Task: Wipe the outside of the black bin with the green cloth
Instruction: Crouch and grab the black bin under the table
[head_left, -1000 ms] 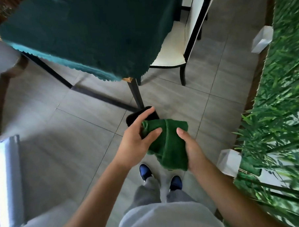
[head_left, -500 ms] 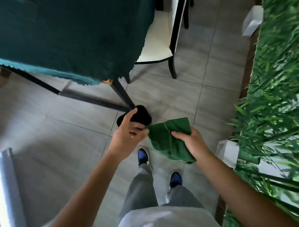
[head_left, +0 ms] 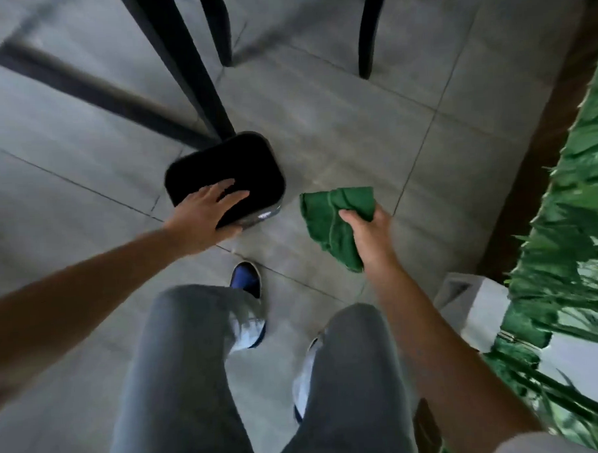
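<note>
Black bin (head_left: 253, 149) stands on the floor tiles against a dark table leg (head_left: 195, 76). Left hand (head_left: 204, 218), fingers spread, lies over its near rim, gripping nothing. Right hand (head_left: 369, 230), just right of the bin, is closed around the green cloth (head_left: 328, 221). Advise steadying the rim, then wiping downward. Interior too dark to judge contents.

Bin (head_left: 253, 159) blk; cloth (head_left: 335, 221) green; floor tiles (head_left: 337, 122) grey; shoe (head_left: 245, 278) blue.
</note>
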`<action>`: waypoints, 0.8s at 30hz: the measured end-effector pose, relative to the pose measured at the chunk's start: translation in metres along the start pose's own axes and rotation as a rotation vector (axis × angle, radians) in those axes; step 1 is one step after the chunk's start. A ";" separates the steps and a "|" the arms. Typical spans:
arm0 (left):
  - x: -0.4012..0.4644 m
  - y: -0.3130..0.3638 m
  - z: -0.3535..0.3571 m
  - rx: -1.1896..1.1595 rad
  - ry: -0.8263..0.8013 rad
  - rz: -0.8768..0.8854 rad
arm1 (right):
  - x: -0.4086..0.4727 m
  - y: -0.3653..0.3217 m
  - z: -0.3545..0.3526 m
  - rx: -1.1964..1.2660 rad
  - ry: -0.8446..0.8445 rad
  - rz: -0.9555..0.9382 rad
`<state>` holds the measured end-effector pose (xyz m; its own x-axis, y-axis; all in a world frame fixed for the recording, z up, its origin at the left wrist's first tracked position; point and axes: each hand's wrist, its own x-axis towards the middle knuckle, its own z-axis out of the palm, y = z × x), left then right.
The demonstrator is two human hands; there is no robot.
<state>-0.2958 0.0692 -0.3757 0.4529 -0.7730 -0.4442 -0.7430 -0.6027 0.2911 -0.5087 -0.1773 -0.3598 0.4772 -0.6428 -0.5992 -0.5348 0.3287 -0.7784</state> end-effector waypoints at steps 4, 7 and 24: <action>0.025 -0.052 0.066 -0.016 -0.035 0.036 | 0.057 0.053 0.019 -0.051 -0.008 -0.070; 0.028 -0.075 0.098 -0.066 -0.014 0.001 | 0.088 0.076 0.035 0.003 -0.020 -0.112; 0.035 -0.084 0.145 0.025 0.451 -0.022 | 0.147 0.112 0.058 0.042 -0.005 -0.243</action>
<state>-0.2884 0.1211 -0.5385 0.6340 -0.7726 -0.0345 -0.7401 -0.6191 0.2627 -0.4577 -0.1946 -0.5459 0.5914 -0.7033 -0.3945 -0.3744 0.1938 -0.9068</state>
